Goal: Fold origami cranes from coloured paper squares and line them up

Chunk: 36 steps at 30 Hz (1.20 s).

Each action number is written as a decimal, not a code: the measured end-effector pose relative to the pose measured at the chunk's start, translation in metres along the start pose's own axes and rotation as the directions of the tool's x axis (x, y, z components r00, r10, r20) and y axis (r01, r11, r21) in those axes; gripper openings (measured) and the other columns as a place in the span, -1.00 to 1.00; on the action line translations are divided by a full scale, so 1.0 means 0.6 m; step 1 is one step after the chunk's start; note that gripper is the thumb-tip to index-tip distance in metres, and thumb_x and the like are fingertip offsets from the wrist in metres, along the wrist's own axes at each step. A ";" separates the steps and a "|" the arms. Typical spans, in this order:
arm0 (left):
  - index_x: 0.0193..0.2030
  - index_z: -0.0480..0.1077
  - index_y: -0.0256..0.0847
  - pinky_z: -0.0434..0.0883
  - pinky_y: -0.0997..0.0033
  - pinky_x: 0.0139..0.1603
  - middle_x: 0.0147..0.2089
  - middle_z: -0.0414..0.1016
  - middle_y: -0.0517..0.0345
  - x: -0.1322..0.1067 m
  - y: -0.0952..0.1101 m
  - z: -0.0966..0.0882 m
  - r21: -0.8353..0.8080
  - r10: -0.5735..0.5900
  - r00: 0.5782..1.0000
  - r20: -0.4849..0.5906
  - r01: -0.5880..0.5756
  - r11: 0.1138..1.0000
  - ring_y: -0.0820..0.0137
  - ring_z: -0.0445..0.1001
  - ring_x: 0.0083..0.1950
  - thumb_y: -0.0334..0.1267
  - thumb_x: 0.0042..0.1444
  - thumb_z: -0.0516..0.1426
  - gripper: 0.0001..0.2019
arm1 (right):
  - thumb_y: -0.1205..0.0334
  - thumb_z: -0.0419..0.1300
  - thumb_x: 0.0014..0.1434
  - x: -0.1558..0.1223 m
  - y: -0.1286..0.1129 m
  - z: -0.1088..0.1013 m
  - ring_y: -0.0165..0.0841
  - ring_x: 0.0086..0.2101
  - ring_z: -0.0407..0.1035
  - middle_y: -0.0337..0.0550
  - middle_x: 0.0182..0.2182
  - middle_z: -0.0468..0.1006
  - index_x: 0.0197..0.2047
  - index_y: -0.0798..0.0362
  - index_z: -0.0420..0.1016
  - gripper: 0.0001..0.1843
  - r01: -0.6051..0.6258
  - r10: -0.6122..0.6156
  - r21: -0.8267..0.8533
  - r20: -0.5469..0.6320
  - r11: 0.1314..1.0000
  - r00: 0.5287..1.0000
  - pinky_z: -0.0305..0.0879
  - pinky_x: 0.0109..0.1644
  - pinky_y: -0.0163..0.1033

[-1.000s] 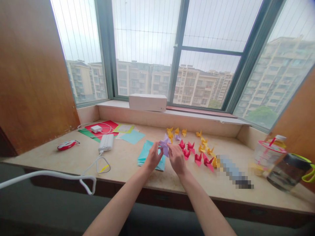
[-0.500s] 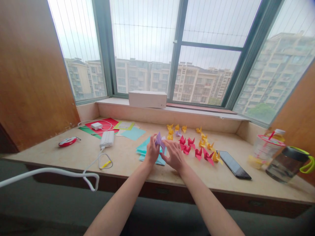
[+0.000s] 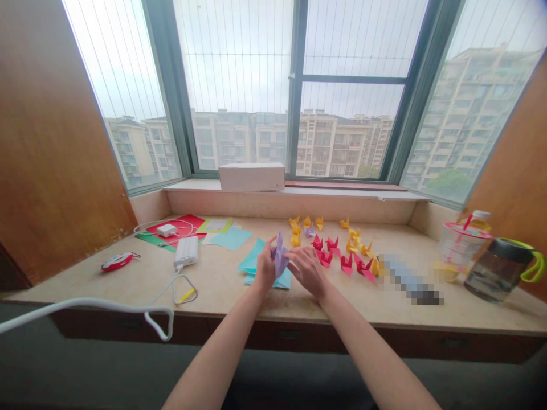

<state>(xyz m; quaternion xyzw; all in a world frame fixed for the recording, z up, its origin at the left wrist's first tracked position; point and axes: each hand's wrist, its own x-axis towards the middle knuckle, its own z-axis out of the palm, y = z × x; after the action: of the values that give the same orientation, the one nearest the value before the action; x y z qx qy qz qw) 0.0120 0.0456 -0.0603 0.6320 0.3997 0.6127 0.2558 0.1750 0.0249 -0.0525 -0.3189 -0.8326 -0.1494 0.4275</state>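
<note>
My left hand (image 3: 264, 269) pinches a folded lilac paper piece (image 3: 280, 256) and holds it upright above the sill. My right hand (image 3: 306, 269) is beside it, fingers curled, with its fingertips at the paper's right edge. Under both hands lies a small stack of teal paper sheets (image 3: 252, 264). Right of my hands stand several folded paper cranes, red ones (image 3: 344, 263) in front and yellow ones (image 3: 354, 246) behind, with one lilac crane (image 3: 309, 232) among them.
A white power bank (image 3: 187, 250) with a looped cable, a white charger (image 3: 166, 230) on red and green sheets, a red object (image 3: 115, 262), a white box (image 3: 251, 177) on the ledge. At the right stand a plastic cup (image 3: 460, 248) and a dark jug (image 3: 498, 273).
The lilac paper has turned from spread out to upright and narrow between my hands. My right hand's fingers have come back onto it. The view has shifted slightly.
</note>
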 end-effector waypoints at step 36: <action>-0.28 0.37 -0.26 0.35 0.48 -0.32 -0.31 0.50 0.11 0.008 0.020 0.004 -0.233 -0.204 0.977 0.061 0.213 0.949 0.37 0.48 -0.29 -0.02 -0.14 0.35 -0.59 | 0.25 0.08 0.25 -0.013 0.037 0.030 -0.17 -0.26 0.51 -0.01 -0.21 0.65 0.02 0.06 0.51 -0.68 -0.434 0.458 0.200 -0.092 0.878 0.884 0.32 -0.06 -0.08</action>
<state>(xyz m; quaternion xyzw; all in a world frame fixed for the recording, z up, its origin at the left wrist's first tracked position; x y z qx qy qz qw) 0.0161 0.0435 -0.0482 0.5619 0.3831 0.6142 0.4004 0.1821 0.0480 -0.0695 -0.4530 -0.7150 0.0048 0.5325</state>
